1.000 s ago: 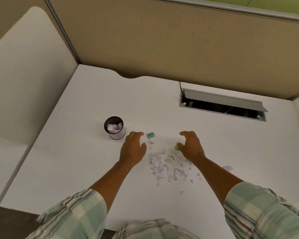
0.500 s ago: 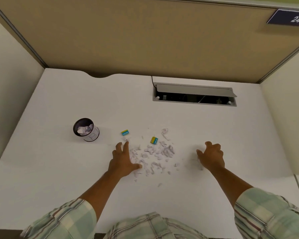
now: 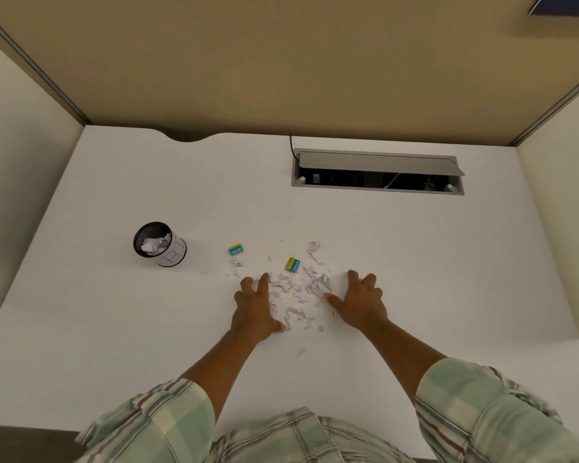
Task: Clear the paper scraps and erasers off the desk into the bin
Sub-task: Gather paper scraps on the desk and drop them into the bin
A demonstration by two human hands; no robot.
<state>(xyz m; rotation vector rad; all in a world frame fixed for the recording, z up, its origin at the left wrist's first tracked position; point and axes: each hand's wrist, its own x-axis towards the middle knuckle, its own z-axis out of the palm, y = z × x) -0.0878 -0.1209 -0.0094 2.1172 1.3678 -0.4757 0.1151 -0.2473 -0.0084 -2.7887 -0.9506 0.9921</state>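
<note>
Setting: white surface (image 3: pixel 114 329) inside a cubicle with tan partition walls; an open cable tray (image 3: pixel 378 177) sits at 1 o'clock from the pile.
Bin: small black mesh bin (image 3: pixel 157 243) stands upright at 10 o'clock from the pile, well apart from it, with crumpled paper already inside.
Paper scraps: torn paper scraps (image 3: pixel 298 292) lie in a loose pile at the centre, with strays trailing toward 6 o'clock and 12 o'clock.
Erasers: one yellow-and-blue eraser (image 3: pixel 236 249) lies between bin and pile; a second eraser (image 3: pixel 292 264) rests at the pile's 12 o'clock edge.
Left hand: left hand (image 3: pixel 256 309) lies palm down at the pile's 9 o'clock side, fingers spread and grasping nothing.
Right hand: right hand (image 3: pixel 360 300) mirrors it at 3 o'clock, fingers released and splayed, thumb touching the scraps.
Why so: the hands bracket the pile, likely to rake the scraps together into one scoopable heap.
Progress: judged partway; both erasers and most scraps remain on the surface.
Risk: light scraps may slip out under the palms.
</note>
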